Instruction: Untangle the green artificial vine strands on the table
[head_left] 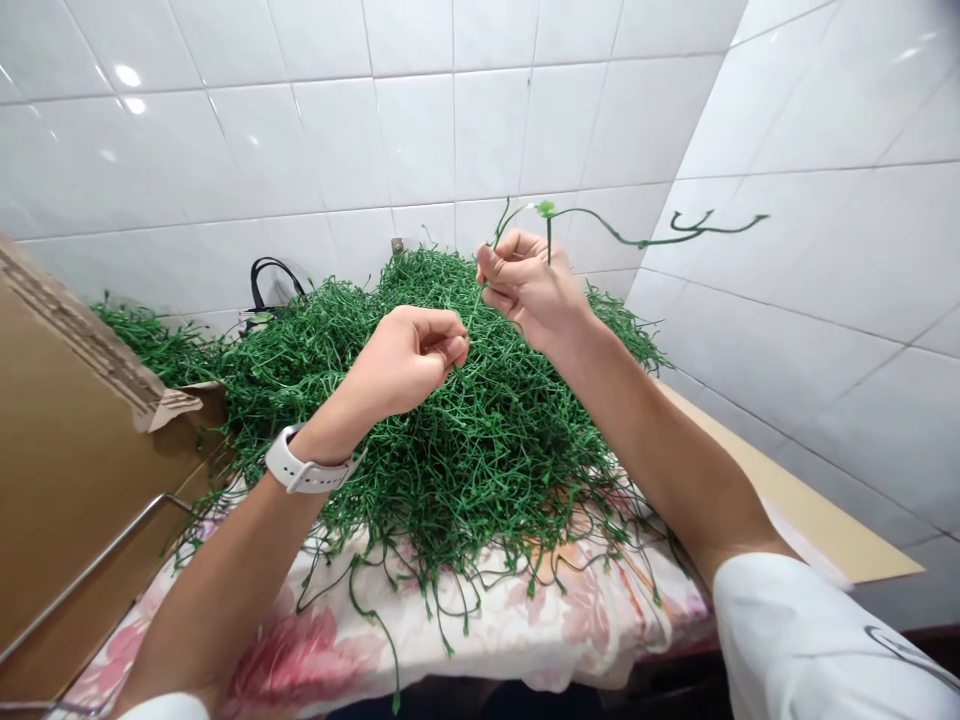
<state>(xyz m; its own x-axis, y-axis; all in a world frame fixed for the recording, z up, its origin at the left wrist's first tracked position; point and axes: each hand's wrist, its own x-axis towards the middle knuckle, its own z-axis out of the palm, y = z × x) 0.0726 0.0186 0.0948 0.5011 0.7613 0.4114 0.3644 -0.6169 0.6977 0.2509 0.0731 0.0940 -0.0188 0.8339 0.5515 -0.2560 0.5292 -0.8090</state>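
My right hand (529,285) is raised over a big heap of green plastic stems (450,440) and is closed on one long green stem (637,238) that arcs out to the right toward the tiled wall. A small pale green tip (546,209) sits on that stem just above my fingers. My left hand (409,360), with a white watch (300,468) on the wrist, is pinched shut near the lower end of the same stem, just above the heap. What its fingertips hold is too thin to make out.
The heap lies on a table covered with a floral cloth (525,620). A brown cardboard box (82,420) stands at the left, with a metal rod across it. A black bag handle (270,280) shows behind the heap. White tiled walls close in behind and right. A beige board (810,510) lies along the right.
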